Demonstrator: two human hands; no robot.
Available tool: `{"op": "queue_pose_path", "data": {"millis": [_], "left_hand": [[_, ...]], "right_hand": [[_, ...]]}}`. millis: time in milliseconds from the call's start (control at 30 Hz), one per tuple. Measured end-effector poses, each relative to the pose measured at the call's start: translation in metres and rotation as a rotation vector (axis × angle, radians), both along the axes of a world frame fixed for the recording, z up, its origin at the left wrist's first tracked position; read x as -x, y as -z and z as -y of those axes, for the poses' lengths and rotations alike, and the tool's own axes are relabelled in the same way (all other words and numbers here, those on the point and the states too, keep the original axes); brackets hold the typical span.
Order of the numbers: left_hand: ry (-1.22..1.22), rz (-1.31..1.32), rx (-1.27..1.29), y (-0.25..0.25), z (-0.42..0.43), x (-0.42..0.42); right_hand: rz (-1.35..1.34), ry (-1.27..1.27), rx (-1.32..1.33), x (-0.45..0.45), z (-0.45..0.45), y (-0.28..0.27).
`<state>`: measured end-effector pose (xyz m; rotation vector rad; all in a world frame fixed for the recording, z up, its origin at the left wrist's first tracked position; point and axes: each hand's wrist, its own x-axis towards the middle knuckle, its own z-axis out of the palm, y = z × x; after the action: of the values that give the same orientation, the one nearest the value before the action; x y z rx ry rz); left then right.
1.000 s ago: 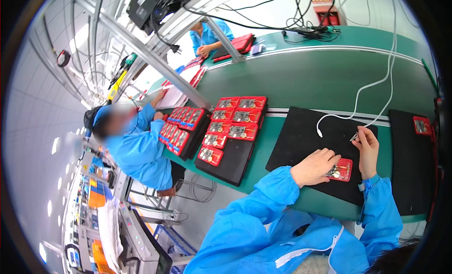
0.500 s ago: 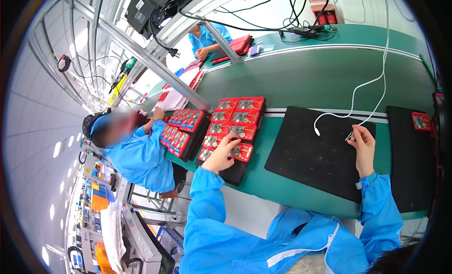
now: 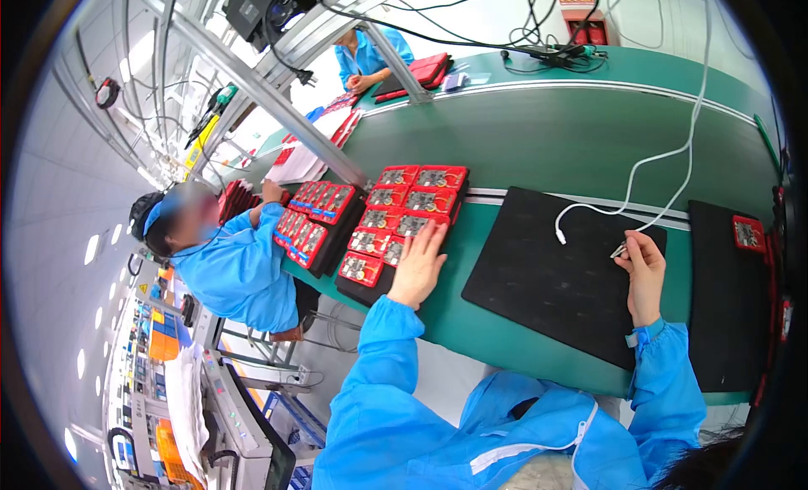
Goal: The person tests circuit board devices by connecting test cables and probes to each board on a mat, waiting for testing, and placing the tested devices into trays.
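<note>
My left hand lies over the lower right part of the red trays with circuit boards, its fingers stretched out and slightly apart. It hides part of the lowest trays, and whether the fingertips touch a board is unclear. These trays sit in two columns on a black pad. My right hand pinches a small shiny metal piece between thumb and fingers, above a black mat. Its exact kind is too small to make out. The tip of a white cable rests on the mat, left of that hand.
A co-worker sits at left beside more red trays. Another person sits across the green bench. A single red tray lies on the right-hand black mat. A metal frame post slants over the bench.
My left hand has drawn back toward me from the trays, and its fingers have straightened. My right hand still pinches the metal piece. The whole view has shifted slightly.
</note>
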<state>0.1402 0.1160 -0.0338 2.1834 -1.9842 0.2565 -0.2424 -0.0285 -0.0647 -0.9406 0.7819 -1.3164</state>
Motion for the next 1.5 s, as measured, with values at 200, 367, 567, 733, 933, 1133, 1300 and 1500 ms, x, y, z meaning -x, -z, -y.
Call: {"op": "queue_pose_path", "data": {"millis": [200, 367, 567, 733, 933, 1133, 1300, 1500], "left_hand": [[-0.025, 0.074, 0.135, -0.022, 0.005, 0.025], [0.527, -0.268, 0.235, -0.121, 0.040, 0.195], [1.230, -0.447, 0.061, -0.100, 0.145, 0.391], [1.070, -0.447, -0.042, -0.014, 0.260, 0.507], [0.865, -0.324, -0.094, 0.024, 0.305, 0.554], [0.977, -0.470, -0.192, -0.040, 0.259, 0.504], [1.169, -0.596, -0.161, -0.116, 0.178, 0.355], [0.958, -0.678, -0.559, -0.080, 0.110, 0.217]], "right_hand": [[0.039, -0.006, -0.016, -0.006, -0.008, -0.013], [0.026, -0.040, 0.062, -0.009, -0.004, 0.003], [-0.033, -0.252, 0.029, -0.008, 0.006, 0.044], [0.137, -0.325, 0.240, 0.015, 0.008, 0.035], [0.290, -0.202, 0.204, 0.015, 0.006, 0.034], [0.511, -0.184, 0.018, 0.015, 0.000, 0.030], [0.686, -0.047, -0.130, 0.019, 0.005, 0.021], [0.123, 0.192, -0.087, 0.033, 0.041, 0.004]]}}
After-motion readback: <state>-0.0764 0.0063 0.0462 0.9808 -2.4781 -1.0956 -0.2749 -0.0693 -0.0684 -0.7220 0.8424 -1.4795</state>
